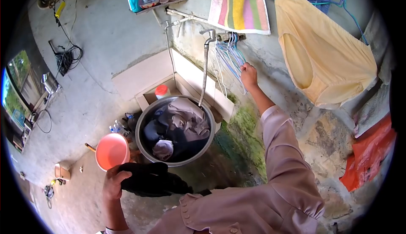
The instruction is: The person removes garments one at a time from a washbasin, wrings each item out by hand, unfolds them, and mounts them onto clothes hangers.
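My left hand (113, 182) is closed on a black cloth (152, 180) that hangs bunched in front of my body, below the metal basin. Up at the wall, my right hand (248, 74) has its fingers closed on the thin hangers (230, 56), a blue and white bunch hung beside the tap (207, 35). In the large metal basin (141, 143), dark and mauve-grey clothes (186, 117) lie heaped, with a small pale bundle (163, 149) near its lower edge.
A pink bucket (112, 151) stands left of the basin, and a red-lidded tub (162, 91) behind it. A striped towel (241, 5) and yellow garment (317, 52) hang at the upper right. Bottles sit on a wall shelf (163, 6). Green growth covers the wall base.
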Demonstrator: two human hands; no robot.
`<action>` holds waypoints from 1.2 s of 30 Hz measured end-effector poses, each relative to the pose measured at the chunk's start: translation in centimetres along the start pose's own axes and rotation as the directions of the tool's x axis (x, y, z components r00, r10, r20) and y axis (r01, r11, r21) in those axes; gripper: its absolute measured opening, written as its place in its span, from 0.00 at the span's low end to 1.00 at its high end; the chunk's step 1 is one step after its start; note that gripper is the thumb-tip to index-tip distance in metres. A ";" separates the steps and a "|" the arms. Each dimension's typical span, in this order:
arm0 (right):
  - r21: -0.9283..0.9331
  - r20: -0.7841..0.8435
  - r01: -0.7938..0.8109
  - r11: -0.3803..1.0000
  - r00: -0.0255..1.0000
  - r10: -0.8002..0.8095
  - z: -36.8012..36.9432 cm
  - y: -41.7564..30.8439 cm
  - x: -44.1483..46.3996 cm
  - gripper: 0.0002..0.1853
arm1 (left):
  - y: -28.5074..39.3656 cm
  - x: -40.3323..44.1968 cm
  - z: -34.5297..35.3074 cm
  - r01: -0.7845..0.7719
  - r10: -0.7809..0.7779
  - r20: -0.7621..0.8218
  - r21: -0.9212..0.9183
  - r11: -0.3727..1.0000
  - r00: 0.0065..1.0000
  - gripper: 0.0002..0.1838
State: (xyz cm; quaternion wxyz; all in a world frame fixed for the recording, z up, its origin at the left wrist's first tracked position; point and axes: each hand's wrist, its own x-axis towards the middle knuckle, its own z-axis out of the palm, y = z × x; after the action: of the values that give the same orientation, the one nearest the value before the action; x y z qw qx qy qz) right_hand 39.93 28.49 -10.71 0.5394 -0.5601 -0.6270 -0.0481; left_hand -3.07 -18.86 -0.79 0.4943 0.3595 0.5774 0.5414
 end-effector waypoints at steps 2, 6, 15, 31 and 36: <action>0.006 0.011 -0.018 1.000 1.000 0.018 0.1 -0.4 0.3 0.07 | -0.2 0.0 0.0 0.002 -0.002 -0.012 -0.002 1.000 1.000 0.22; 0.010 0.033 -0.017 1.000 0.999 0.017 -0.4 -1.4 0.8 0.06 | -0.5 0.0 -0.2 0.012 -0.012 -0.031 0.010 1.000 0.999 0.22; 0.029 0.045 -0.083 0.996 0.996 0.082 -4.0 -1.4 -0.4 0.06 | -1.1 0.3 -0.4 0.011 -0.010 -0.039 0.037 0.999 0.999 0.21; -0.223 0.206 -0.017 0.975 0.977 0.064 -4.3 -2.3 4.1 0.08 | -0.9 0.0 0.8 0.022 -0.022 -0.002 0.047 0.999 1.000 0.17; -0.384 0.258 0.064 0.921 0.965 0.040 -4.0 -2.0 1.6 0.08 | -1.3 -0.3 0.3 0.045 -0.045 0.001 0.053 0.998 0.999 0.17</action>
State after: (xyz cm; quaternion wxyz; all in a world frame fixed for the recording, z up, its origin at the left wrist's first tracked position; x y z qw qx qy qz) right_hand 41.19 26.11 -6.82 0.3297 -0.6535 -0.6738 -0.1009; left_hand -2.53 -19.26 -1.96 0.4974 0.3600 0.5989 0.5141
